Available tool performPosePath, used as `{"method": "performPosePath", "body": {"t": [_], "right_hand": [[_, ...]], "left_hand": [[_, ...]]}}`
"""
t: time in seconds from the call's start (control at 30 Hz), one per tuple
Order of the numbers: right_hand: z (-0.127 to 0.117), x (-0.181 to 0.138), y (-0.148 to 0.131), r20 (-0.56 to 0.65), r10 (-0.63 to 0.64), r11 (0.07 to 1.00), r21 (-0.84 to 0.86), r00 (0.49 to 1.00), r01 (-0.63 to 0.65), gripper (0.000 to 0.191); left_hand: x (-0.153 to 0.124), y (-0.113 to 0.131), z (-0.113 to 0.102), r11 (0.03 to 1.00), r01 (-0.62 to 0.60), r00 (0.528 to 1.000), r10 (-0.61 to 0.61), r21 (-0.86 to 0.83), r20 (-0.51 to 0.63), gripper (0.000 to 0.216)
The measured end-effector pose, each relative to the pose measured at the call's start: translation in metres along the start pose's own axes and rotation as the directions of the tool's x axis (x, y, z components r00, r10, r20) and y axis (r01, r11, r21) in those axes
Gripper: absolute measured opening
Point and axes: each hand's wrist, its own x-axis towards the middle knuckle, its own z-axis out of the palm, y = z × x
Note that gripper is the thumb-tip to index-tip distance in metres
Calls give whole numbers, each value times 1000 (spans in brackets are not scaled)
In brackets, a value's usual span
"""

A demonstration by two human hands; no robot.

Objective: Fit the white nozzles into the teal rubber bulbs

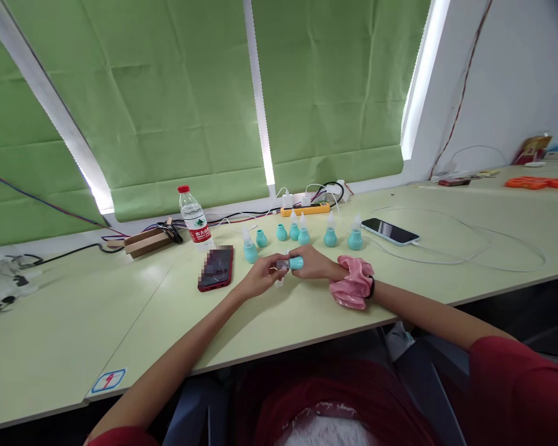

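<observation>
Near the table's front edge, both my hands meet on one nasal aspirator, held on its side. My left hand (261,277) is closed round its see-through tip (282,264). The fingers of my right hand (315,262) grip its teal bulb (296,263). A small translucent piece (279,282) shows just below my left fingertips; whether it touches them I cannot tell. Just beyond my hands stand several more teal bulbs. Some carry see-through tips, such as the aspirator (354,239) at the right; an open-topped bulb (261,239) and another bulb (281,233) have none.
A red-cased phone (216,268) lies left of my hands, with a water bottle (196,220) behind it. To the right, a light-cased phone (390,231) trails a white cable (446,261). An orange power strip (305,210) and a cardboard box (147,242) sit along the back.
</observation>
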Motion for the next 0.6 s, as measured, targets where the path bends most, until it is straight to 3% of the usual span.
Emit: {"method": "performPosePath", "body": {"t": [0.1,0.2,0.27,0.33,0.43,0.6], "right_hand": [[-3,3,-3,-16,37,996,81,999,-35,9],[-7,6,-7,-139,92,992,96,986,-79,17],[-10,7,-8,-231,115,991,92,966,-96,22],[-14,5,-7,-266,134,990,86,955,-115,27],[-18,3,-4,-227,126,991,70,966,-112,30],[-16,2,-1,-194,57,997,57,979,-47,25]], "left_hand": [[6,2,-5,999,-38,999,37,-20,-20,45],[10,3,-16,996,-77,987,68,-52,-146,51],[8,2,-24,997,-63,976,73,52,-207,45],[4,0,-27,964,-3,985,49,264,-166,37],[-2,-3,-22,824,47,999,-45,565,-17,35],[-2,-7,-18,659,26,998,-65,752,22,35]]}}
